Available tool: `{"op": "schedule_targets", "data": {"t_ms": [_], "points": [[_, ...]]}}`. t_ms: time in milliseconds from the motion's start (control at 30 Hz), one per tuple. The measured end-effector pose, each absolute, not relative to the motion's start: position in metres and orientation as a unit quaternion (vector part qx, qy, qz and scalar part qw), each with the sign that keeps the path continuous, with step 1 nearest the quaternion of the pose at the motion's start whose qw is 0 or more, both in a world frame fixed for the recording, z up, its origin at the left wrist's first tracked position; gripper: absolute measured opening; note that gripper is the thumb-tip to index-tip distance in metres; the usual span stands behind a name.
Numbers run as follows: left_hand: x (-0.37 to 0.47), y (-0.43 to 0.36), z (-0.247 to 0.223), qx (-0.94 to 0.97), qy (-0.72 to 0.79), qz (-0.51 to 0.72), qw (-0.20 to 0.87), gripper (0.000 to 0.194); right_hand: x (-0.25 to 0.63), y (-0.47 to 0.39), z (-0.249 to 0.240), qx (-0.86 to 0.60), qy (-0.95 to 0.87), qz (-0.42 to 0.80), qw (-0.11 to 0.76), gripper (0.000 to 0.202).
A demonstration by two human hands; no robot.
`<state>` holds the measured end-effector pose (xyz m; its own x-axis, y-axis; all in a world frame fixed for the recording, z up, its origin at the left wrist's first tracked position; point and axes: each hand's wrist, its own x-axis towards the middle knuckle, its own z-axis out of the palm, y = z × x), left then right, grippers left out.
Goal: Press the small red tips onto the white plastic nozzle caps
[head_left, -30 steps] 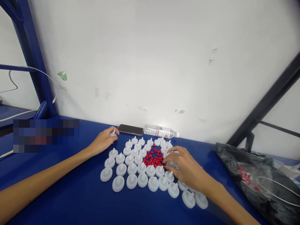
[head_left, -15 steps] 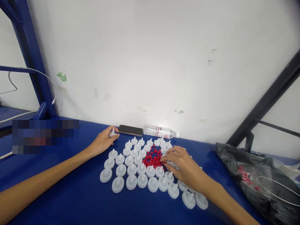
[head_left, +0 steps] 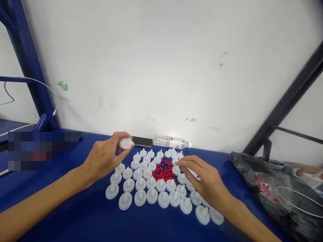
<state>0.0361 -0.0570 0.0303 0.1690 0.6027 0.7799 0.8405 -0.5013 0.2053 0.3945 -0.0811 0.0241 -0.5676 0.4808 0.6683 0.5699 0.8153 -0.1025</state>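
My left hand [head_left: 108, 153] pinches a white round cap [head_left: 126, 143] between thumb and fingers, raised above the blue table in front of the phone. My right hand [head_left: 202, 171] hovers over the right part of the white caps, its thumb and fingertips near one cap [head_left: 176, 161]; whether it grips anything is too small to tell. Several white caps [head_left: 140, 184] with upright stems stand in rows on the table. Small red pieces [head_left: 165, 172] lie in a loose pile among them.
A dark phone [head_left: 142, 142] and a clear plastic bottle [head_left: 169, 142] lie along the wall on the blue table [head_left: 88, 215]. On the right sits a black plastic bag [head_left: 290, 205] with red pieces in clear wrapping. Metal frames rise at both sides; another person's hand [head_left: 309, 169] shows at the far right.
My left hand has lifted and turned, bringing its white cap up and slightly right. My right hand has shifted a little, its fingers now near a cap further back. Another person's hand has appeared at the right.
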Motion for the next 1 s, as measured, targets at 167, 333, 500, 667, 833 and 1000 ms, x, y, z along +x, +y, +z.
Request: {"op": "schedule_targets", "data": {"t_ms": [167,333,500,667,833,1000], "points": [[0.064,-0.086,0.02,-0.827,-0.298,-0.42,0.226,0.021,0.367,-0.108,0.029,-0.227,-0.882,0.005,0.413,0.035],[0.085,-0.106,0.008,-0.871,-0.219,-0.342,0.277,0.037,0.336,-0.129,0.027,-0.265,-0.807,0.19,0.493,0.024],[0.094,-0.113,0.006,-0.848,-0.249,-0.366,0.29,0.028,0.336,-0.133,0.023,-0.325,-0.762,0.243,0.505,0.016],[0.097,-0.117,0.007,-0.846,-0.263,-0.369,0.281,0.028,0.337,-0.133,0.022,-0.32,-0.751,0.253,0.52,0.013],[0.097,-0.116,0.007,-0.847,-0.269,-0.365,0.277,0.031,0.336,-0.134,0.02,-0.325,-0.737,0.262,0.532,0.01],[0.099,-0.116,0.006,-0.853,-0.279,-0.356,0.262,0.031,0.336,-0.136,0.016,-0.308,-0.737,0.269,0.538,0.011]]}}
